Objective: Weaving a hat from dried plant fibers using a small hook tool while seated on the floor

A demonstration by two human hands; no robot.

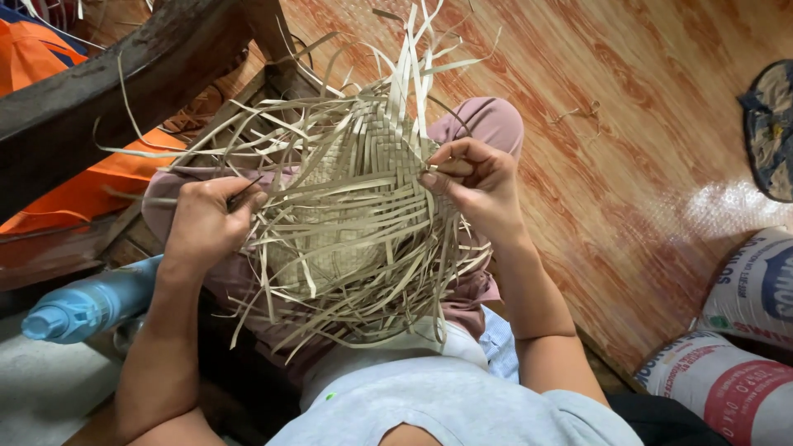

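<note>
Head view, left to right. Blue bottle point(78, 307) lies near left on the floor, orange cloth point(91, 186) behind it under a dark wood beam point(99, 83). Left hand point(206, 223) is closed narrow, pinching loose strips at the left edge of the weave point(355, 206). Weave sits on the lap, centre of scene, between both hands; woven patch in the middle, free strips fanning out all round, longest ones pointing far. Right hand point(475, 182) is at the right edge, thumb and fingers pinched on one strip that runs roughly left-right into the woven patch. Both hands touch the weave; the right sits closer to the woven part. Wood-pattern floor point(644, 165) to the right, printed sacks point(735, 347) near right, a rag mat point(772, 124) far right.
</note>
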